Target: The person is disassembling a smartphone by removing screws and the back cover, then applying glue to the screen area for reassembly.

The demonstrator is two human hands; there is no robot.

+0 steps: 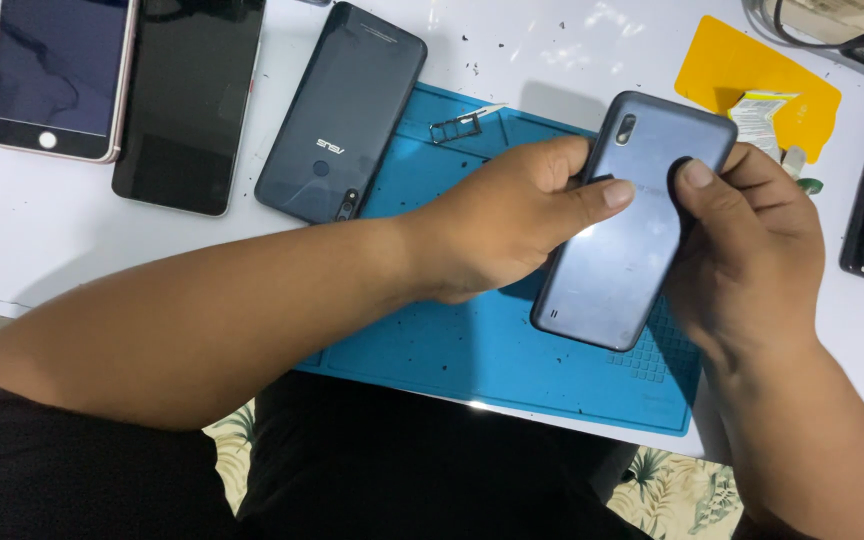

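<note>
left hand (512,225) and right hand (742,240) clamped together on grey phone (632,225), back up, its edges partly hidden by fingers | beneath them blue mat (472,350), forearms covering much | beyond left hand: SIM tray (455,125), dark phone (342,115) | far right things on bench (32,250) cut off

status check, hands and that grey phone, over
Left hand and right hand both grip grey phone, back side up, above blue mat. SIM tray loose on mat. Nothing blocking.
</note>
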